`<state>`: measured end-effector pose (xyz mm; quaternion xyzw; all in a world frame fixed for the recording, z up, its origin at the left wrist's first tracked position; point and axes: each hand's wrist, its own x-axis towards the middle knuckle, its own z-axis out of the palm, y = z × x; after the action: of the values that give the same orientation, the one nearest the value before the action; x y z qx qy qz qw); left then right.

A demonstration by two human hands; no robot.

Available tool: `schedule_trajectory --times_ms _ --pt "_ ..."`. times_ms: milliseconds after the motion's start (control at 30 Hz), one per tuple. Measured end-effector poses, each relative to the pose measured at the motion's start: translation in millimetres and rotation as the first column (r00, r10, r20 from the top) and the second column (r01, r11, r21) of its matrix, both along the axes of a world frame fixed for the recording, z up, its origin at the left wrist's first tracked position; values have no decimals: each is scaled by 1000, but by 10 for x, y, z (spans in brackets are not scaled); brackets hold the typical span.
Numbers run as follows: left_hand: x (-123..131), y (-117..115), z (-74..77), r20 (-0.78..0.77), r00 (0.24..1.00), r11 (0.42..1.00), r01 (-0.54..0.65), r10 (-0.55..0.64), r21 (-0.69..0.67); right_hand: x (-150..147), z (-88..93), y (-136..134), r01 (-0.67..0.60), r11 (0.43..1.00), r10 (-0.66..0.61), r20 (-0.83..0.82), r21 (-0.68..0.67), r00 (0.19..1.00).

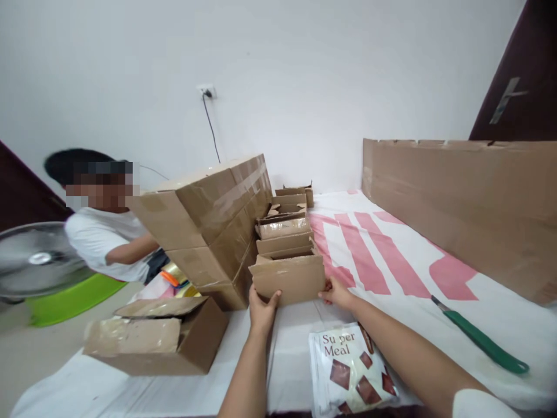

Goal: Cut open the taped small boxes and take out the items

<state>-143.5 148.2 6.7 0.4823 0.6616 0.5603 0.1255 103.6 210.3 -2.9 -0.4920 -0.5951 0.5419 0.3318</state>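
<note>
The nearest open cardboard box (289,280) in a row is held between my two hands, its flaps standing up. My left hand (263,313) grips its lower left side, thumb across the front face. At its lower right edge, the fingers of my right hand (338,292) are closed on the cardboard. Behind it stand several more small open boxes (284,227), running back toward the wall. A white pouch (348,371) printed "Super Meal" lies flat on the cloth below my right forearm. The inside of the held box is mostly hidden.
A stack of taped boxes (217,215) rises left of the row. A partly opened box (174,342) sits front left. To the right lies a green-handled knife (483,339), with a long cardboard panel (461,203) behind. A person (108,244) and a fan (37,261) are at left.
</note>
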Motion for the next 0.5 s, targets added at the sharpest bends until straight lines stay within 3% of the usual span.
schedule_trajectory --times_ms 267,500 --pt "68 46 -34 -115 974 977 -205 197 -60 -48 -43 13 -15 1000 14 56 20 998" --pt "214 82 70 -246 918 911 -362 312 -196 -39 127 -70 -140 989 131 147 47 980"
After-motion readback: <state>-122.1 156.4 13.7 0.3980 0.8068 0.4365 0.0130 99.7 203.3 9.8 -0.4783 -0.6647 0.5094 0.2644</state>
